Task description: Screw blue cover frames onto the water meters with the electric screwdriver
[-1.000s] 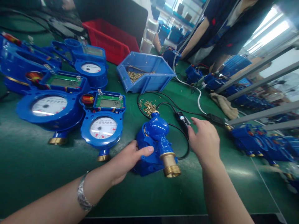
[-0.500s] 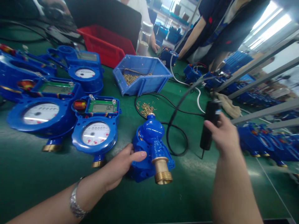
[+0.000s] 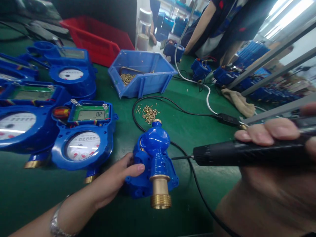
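A blue water meter (image 3: 158,144) lies face down on the green table, its brass threaded end pointing toward me. My left hand (image 3: 123,179) grips its left side, thumb on top and fingers partly hidden behind the housing. My right hand (image 3: 269,148) is wrapped around a black electric screwdriver (image 3: 219,153), held level, close to the camera. The bit points left and appears near the meter's right edge; whether it touches cannot be made out. Small brass screws (image 3: 149,113) lie in a loose pile just beyond the meter.
Left stand several blue meters, one with a lit-looking display (image 3: 90,114). Behind are a blue bin (image 3: 153,80) of screws, a red bin (image 3: 96,42) and a clear bottle (image 3: 143,31). A black cable (image 3: 197,184) loops around. Metal rails (image 3: 276,69) run at right; people stand opposite.
My right hand has brought the screwdriver closer to the camera and swung it from pointing down to pointing left. My left hand stays on the meter; the view has shifted slightly.
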Motion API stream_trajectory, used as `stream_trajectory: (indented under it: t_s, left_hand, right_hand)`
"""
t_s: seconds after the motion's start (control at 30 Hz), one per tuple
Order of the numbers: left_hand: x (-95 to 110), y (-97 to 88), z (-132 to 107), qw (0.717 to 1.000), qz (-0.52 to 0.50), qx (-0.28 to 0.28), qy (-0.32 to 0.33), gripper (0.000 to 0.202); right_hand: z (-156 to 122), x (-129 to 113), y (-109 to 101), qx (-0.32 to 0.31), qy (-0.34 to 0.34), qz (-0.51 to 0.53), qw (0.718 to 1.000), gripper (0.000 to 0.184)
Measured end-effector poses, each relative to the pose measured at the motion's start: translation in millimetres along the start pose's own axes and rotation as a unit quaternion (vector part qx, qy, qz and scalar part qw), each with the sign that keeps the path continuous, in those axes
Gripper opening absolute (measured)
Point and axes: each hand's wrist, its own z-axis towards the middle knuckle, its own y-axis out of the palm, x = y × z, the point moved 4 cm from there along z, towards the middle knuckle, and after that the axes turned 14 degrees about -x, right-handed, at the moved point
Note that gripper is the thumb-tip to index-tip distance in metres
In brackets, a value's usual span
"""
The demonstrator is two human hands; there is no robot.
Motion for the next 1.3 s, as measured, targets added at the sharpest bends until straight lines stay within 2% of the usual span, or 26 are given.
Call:
stream_trajectory:
  t_s: [0.1, 0.37, 0.53, 0.7, 0.83, 1.03, 1.3]
  left_hand:
    - [0, 1.4, 0, 1.000, 0.000, -0.003, 0.003, 0.057]
    - [2, -1.2, 0, 0.999, 0.034, 0.017, -0.009, 0.062]
    - [0, 2.6, 2, 1.000, 0.004, 0.026, 0.009, 0.068]
    - [-8, 4.3, 5, 0.998, -0.031, 0.054, 0.020, 0.071]
    - [-12, 3.1, 6, 0.996, -0.044, 0.075, 0.015, 0.077]
    - [-14, 2.6, 5, 0.996, -0.031, 0.084, 0.015, 0.074]
    - [-4, 5.5, 3, 0.999, 0.012, 0.040, 0.008, 0.073]
  right_hand:
    - [7, 0, 22, -0.005, 0.004, 0.163, 0.987, 0.036]
    - [15, 18, 49, -0.094, 0.056, 0.192, 0.975, 0.033]
    - [12, 37, 68, -0.137, 0.071, 0.264, 0.952, 0.033]
    - [7, 48, 77, -0.092, 0.077, 0.317, 0.941, 0.028]
    - [5, 48, 78, -0.079, 0.087, 0.311, 0.943, 0.028]
    - [2, 51, 77, -0.070, 0.093, 0.305, 0.945, 0.028]
    - [0, 55, 77, -0.049, 0.075, 0.327, 0.941, 0.028]
